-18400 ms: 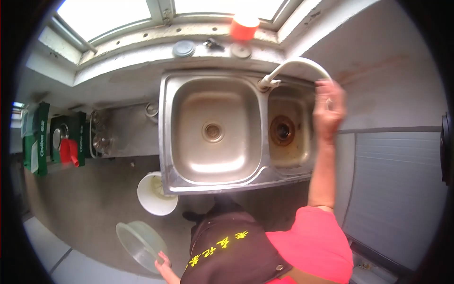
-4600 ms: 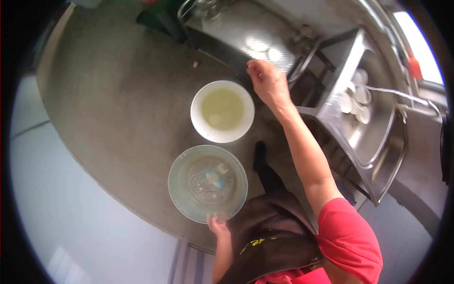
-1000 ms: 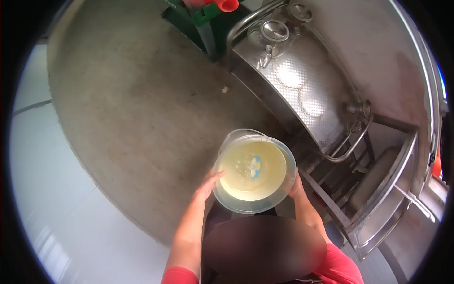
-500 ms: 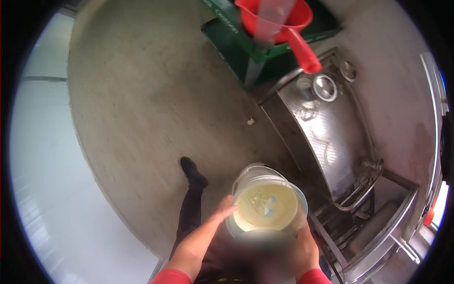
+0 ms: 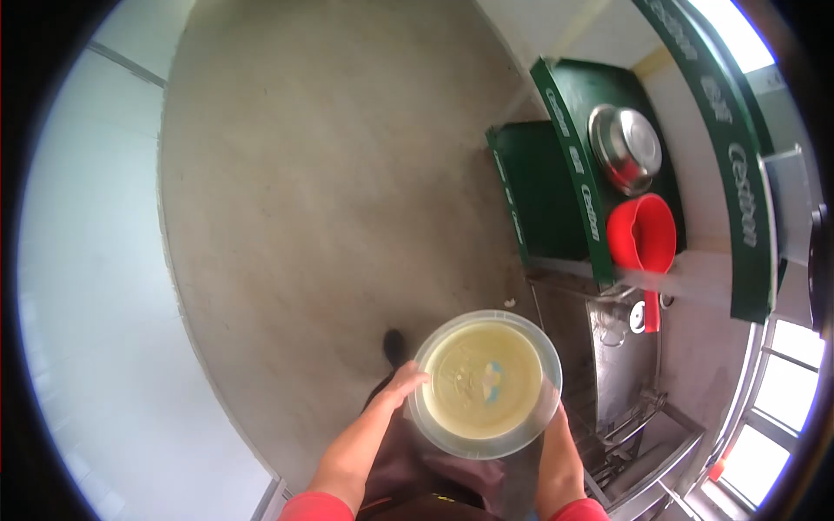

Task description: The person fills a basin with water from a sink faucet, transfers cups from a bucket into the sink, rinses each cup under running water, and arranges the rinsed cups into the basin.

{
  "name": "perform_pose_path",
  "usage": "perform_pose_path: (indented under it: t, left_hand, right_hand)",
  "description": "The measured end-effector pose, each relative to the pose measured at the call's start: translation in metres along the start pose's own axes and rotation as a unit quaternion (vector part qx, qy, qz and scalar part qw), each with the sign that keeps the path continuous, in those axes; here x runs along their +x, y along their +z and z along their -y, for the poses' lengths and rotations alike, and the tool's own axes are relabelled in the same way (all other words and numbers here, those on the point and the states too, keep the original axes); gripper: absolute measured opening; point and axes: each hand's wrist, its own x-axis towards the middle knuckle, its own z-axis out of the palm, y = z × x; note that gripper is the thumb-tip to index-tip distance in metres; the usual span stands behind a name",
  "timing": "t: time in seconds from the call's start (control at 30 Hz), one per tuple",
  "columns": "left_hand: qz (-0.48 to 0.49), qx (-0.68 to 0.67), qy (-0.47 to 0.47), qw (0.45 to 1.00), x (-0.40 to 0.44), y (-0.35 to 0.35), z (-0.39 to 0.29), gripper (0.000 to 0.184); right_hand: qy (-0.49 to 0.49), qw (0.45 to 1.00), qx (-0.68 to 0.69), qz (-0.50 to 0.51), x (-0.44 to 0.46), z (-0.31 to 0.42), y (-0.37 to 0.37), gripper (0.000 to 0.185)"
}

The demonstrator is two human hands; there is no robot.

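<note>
A round translucent plastic tub (image 5: 546, 347) is held level in front of my body, with a pale yellow content that looks like liquid and a blue-and-white patch showing near its middle. My left hand (image 5: 405, 382) is closed on the tub's left side, thumb over the rim and the other fingers mostly hidden. On the lower right, my right hand (image 5: 557, 418) supports the rim; its fingers are largely hidden behind the tub. A dark shoe (image 5: 394, 346) shows just past the left hand.
Green shelving (image 5: 539, 182) stands to the right, bearing steel bowls (image 5: 632, 143) and a red long-handled dipper (image 5: 621, 234). Below it are a steel sink (image 5: 621, 373) and metal rack (image 5: 647, 469). A white panel wall (image 5: 95, 286) runs along the left of the concrete floor (image 5: 339, 174).
The view has swung so the shelving and sink sit lower and farther right. The tub appears more level, and the white bucket-like side and handle behind its rim no longer show. Both hands keep hold.
</note>
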Motion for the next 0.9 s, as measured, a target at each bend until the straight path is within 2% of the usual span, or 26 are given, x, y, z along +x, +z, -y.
perform_pose_path:
  t: [0.07,0.1,0.13,0.2,0.27,0.37,0.53,0.67,0.77,0.9]
  left_hand:
    - [0.0,-0.056,0.008,0.998,-0.028,-0.043,-0.062,0.041]
    - [-0.038,-0.065,0.023,0.997,-0.039,-0.062,-0.089,0.039]
    - [-0.049,-0.068,0.016,0.996,-0.022,-0.087,-0.087,0.039]
    - [-0.07,-0.078,0.028,0.994,-0.024,-0.131,-0.126,0.039]
    - [-0.116,-0.114,0.062,0.985,-0.024,-0.165,-0.166,0.04]
    - [-0.15,-0.163,0.106,0.969,0.002,-0.216,-0.211,0.04]
    - [-0.183,-0.237,0.147,0.943,0.087,-0.29,-0.279,0.041]
    - [-0.18,-0.274,0.17,0.929,0.153,-0.338,-0.332,0.04]
    - [-0.183,-0.313,0.181,0.914,0.194,-0.365,-0.364,0.034]
    - [-0.205,-0.292,0.158,0.921,0.213,-0.377,-0.412,0.036]
  right_hand:
    - [0.003,0.998,-0.019,0.053,0.039,0.021,0.056,0.035]
    - [0.003,0.999,-0.033,0.006,0.057,0.033,0.098,0.034]
    - [0.005,0.998,-0.045,-0.041,0.074,0.043,0.142,0.033]
    - [0.0,0.996,-0.017,0.088,0.112,0.066,0.207,0.034]
    - [-0.013,0.994,-0.095,0.049,0.146,0.089,0.281,0.036]
    - [0.004,0.99,-0.128,0.054,0.218,0.119,0.355,0.035]
    - [0.032,0.984,-0.156,0.08,0.353,0.168,0.444,0.034]
    - [-0.028,0.974,-0.202,0.098,0.42,0.202,0.508,0.032]
    - [-0.026,0.974,-0.164,0.154,0.477,0.221,0.526,0.032]
    - [0.023,0.962,-0.231,0.145,0.517,0.24,0.543,0.039]
